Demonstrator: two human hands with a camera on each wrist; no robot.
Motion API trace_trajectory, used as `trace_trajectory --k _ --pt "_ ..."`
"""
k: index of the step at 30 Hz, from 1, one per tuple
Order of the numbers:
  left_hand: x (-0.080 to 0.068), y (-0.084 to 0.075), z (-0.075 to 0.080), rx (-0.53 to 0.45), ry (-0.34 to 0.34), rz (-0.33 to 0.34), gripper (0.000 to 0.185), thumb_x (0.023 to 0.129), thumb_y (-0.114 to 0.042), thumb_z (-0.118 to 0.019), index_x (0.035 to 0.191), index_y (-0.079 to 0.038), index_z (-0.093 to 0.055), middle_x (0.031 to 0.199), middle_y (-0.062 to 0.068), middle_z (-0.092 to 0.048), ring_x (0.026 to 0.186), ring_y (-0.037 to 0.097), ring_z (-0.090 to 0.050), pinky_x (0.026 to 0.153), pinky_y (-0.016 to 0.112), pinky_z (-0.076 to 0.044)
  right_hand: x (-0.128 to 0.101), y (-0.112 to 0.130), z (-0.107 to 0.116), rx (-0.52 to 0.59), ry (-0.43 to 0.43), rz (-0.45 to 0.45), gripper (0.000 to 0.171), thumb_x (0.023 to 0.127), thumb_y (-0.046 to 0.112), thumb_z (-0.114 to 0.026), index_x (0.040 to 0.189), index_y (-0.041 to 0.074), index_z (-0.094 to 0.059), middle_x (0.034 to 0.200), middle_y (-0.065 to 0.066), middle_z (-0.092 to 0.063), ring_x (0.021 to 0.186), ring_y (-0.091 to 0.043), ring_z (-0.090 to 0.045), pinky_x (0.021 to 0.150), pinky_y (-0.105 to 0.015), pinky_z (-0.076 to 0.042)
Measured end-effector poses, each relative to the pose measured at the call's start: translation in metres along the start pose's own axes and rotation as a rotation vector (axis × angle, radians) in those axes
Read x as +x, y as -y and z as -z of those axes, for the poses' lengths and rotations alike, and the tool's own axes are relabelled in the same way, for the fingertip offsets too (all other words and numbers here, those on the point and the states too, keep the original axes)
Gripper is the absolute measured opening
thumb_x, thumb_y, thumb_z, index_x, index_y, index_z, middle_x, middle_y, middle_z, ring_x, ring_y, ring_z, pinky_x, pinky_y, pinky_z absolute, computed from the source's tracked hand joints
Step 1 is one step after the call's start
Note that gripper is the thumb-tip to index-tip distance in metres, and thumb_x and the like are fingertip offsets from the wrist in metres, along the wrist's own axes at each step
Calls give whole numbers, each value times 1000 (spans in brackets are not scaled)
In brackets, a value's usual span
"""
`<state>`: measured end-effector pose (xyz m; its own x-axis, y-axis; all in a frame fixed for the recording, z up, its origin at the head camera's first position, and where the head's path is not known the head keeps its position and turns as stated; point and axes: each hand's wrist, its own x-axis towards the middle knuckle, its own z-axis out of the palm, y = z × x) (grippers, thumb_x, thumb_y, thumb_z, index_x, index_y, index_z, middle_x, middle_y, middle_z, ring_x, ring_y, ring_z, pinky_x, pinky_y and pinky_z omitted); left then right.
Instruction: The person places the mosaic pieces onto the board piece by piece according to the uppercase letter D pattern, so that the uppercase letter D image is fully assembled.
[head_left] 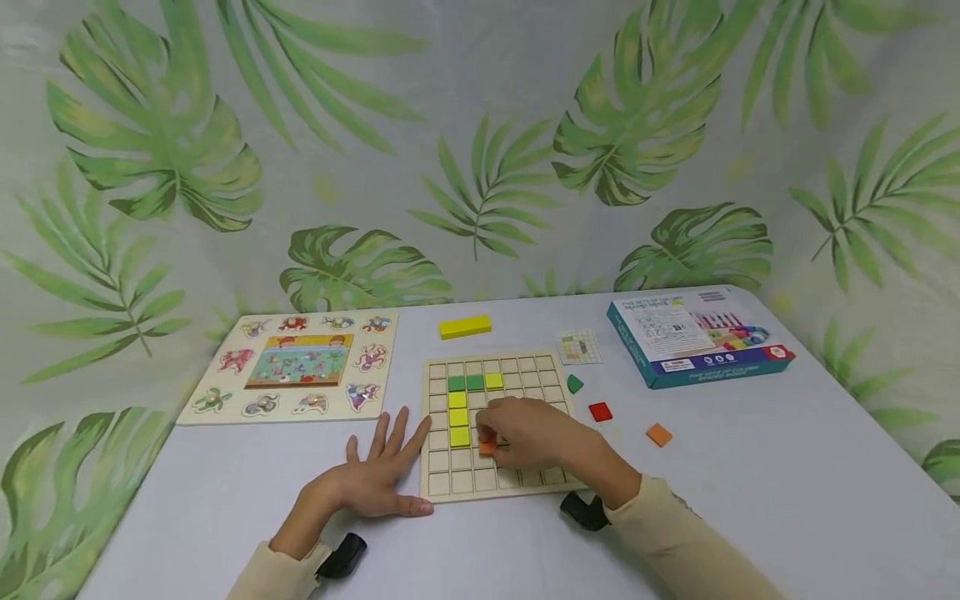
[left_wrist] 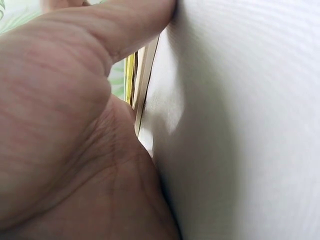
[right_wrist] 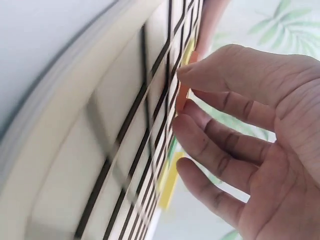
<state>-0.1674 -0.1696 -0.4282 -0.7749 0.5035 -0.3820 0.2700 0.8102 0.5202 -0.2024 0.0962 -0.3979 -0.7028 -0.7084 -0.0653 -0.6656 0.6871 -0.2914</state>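
A wooden grid board lies on the white table. Two green tiles and several yellow tiles sit in its cells, forming a row and a column. Over the board, my right hand pinches an orange square tile between thumb and fingers. The right wrist view shows this orange tile close over the grid. My left hand rests on the table with fingers spread, fingertips right at the board's left edge; in the left wrist view its palm fills much of the frame.
Right of the board lie a green piece, a red tile, another orange tile and a small pattern card. A game box stands back right. Behind is a yellow block; left, a sea-animal puzzle.
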Motion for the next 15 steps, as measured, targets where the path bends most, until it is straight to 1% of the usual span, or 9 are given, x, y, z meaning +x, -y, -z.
trace_trajectory --k 3,9,15 --pt "0 -1 1 8 1 5 115 82 -69 -67 163 -24 2 166 15 23 149 41 28 105 78 18 9 11 -4 -4 8 22 8 87 13 -73 91 16 -67 86 7 -61 75 -8 -52 69 -22 -48" --pt "-1 -5 2 22 8 21 113 84 -65 -68 163 -22 0 166 17 21 150 43 25 106 79 14 15 23 -9 -101 11 16 12 87 11 -73 97 17 -71 87 8 -60 73 -7 -52 68 -24 -49" --pt "-1 -5 2 39 -5 44 112 84 -62 -70 163 -22 -1 167 16 19 151 42 23 106 80 11 17 29 -11 -119 -17 35 9 91 17 -75 99 18 -78 92 8 -68 78 -5 -57 74 -25 -53"
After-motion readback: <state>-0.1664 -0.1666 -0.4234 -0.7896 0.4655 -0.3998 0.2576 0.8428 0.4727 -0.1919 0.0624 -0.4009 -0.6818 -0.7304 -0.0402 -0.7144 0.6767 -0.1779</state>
